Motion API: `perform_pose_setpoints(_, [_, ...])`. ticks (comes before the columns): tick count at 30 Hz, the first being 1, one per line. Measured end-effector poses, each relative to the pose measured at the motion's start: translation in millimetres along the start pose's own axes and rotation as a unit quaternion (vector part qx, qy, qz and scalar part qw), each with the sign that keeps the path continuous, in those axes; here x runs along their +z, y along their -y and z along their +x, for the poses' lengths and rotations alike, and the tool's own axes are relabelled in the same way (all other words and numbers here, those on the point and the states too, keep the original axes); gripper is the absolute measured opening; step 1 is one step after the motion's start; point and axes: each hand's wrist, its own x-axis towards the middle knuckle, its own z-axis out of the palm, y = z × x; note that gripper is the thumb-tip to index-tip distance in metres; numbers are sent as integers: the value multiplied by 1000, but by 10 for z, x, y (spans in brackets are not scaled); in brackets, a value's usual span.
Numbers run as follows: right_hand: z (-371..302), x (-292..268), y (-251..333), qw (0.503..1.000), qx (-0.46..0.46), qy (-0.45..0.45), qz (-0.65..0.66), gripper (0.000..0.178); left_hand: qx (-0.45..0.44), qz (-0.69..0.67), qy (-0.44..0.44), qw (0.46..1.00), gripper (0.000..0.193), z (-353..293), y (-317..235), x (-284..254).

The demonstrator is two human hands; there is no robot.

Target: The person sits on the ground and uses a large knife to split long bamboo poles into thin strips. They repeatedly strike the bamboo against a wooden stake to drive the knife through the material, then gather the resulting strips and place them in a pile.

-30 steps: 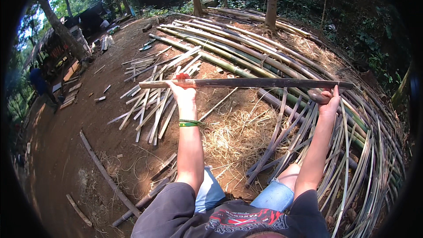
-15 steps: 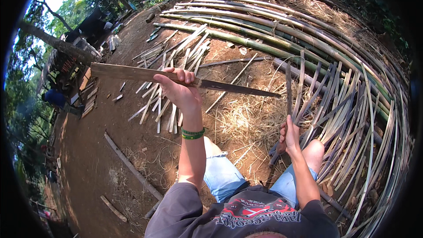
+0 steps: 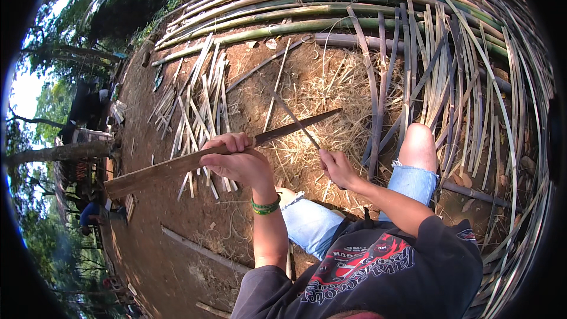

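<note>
My left hand (image 3: 233, 159) is closed around the long flat wooden handle (image 3: 159, 171) of a knife, close to where the handle meets the blade. Its dark, tapering blade (image 3: 277, 133) points away to the right, above the ground. In my right hand (image 3: 338, 168), the fingers are wrapped around the lower end of a slim, dark, straight bar (image 3: 290, 112). This bar slants up to the left and crosses the knife's blade in the picture; I cannot tell whether the two touch. The part inside my right fist is hidden.
Pale shavings (image 3: 331, 94) lie on the dirt between my knees and the long bamboo poles (image 3: 331, 9). Split bamboo strips (image 3: 440, 77) fan out at the right. Shorter strips (image 3: 201, 94) are heaped at the left. Another person (image 3: 90, 215) is at the far left.
My right hand has moved left and up, bringing the slim bar across the knife's blade. The knife now tilts, blade tip higher and handle end lower. The view has turned.
</note>
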Motion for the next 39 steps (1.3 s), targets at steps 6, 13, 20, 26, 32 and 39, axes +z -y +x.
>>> perform_pose_setpoints(6, [-142,102,499,997,-71,10,-30,53,10,33,20,999,58,18,50,35])
perform_pose_setpoints(13, [324,-408,-1058,989,80,-62,-107,66,14,13,31,999,57,94,96,-9])
perform_pose_setpoints(20, [516,-601,-1147,976,175,-56,-118,67,25,21,56,998,56,68,68,-26])
perform_pose_setpoints(26, [496,-986,-2035,954,229,-159,-111,70,-24,-21,11,999,58,109,178,155])
perform_pose_setpoints(32, [615,-1081,-1731,919,326,-127,-181,72,-30,-39,46,998,55,333,229,30])
perform_pose_setpoints(39, [265,-696,-1092,981,155,-115,-35,49,43,-24,-39,998,63,768,28,33])
